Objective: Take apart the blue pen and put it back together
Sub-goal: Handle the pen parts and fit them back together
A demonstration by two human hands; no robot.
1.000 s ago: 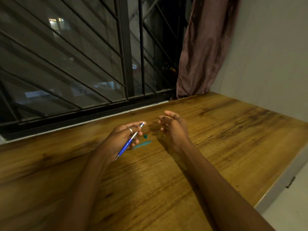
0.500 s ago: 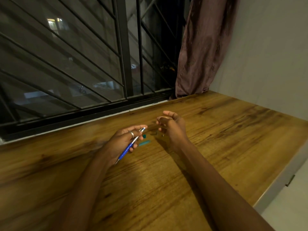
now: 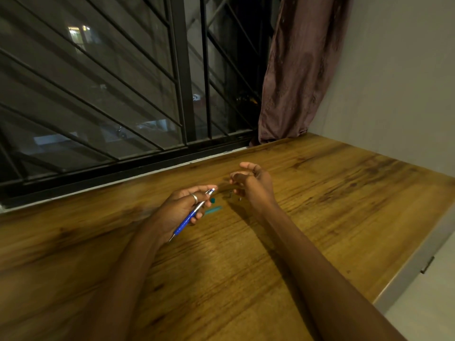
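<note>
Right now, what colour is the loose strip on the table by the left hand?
The strip is teal, clearest in the head view.

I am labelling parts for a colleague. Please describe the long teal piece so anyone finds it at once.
On the wooden table, look just right of the left hand, which holds the blue pen. A teal piece lies there. Unlike the stubby teal bit beyond it, it is long and thin.

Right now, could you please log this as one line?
left hand: holds blue pen | right hand: curled, grip unclear | teal parts: on table
</note>
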